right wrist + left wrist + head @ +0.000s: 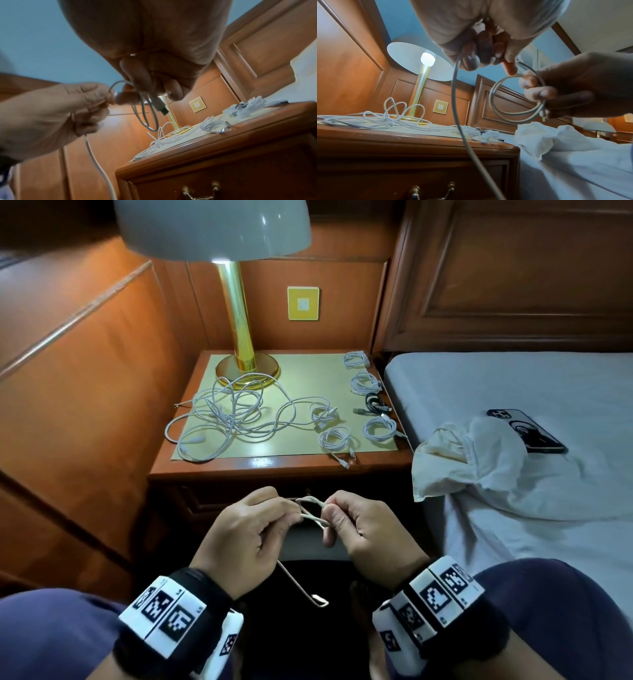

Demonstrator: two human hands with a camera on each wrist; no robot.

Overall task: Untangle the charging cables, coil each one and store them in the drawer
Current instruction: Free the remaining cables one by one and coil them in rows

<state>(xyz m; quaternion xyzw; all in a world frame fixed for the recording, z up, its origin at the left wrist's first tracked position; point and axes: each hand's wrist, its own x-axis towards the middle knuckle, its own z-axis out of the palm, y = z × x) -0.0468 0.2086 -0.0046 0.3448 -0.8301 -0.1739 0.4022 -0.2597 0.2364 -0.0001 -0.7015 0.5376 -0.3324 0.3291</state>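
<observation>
Leftmost, tangled white cables (226, 419) sprawl on the bench (274, 463), coiled bundles (371, 402) lining its right edge. Before its front edge, in open air, the left hand (246, 539) pinches a white charging cable (313, 510); the right hand (370, 529) has its grip closed round that cable's small loops.

Black wrist bands (191, 587) carry white blocks with black square-patterned markers; dark blue trousers (561, 611).

White cable (313, 510) half-coiled in midair, tangled cables (233, 416) on nightstand
</observation>
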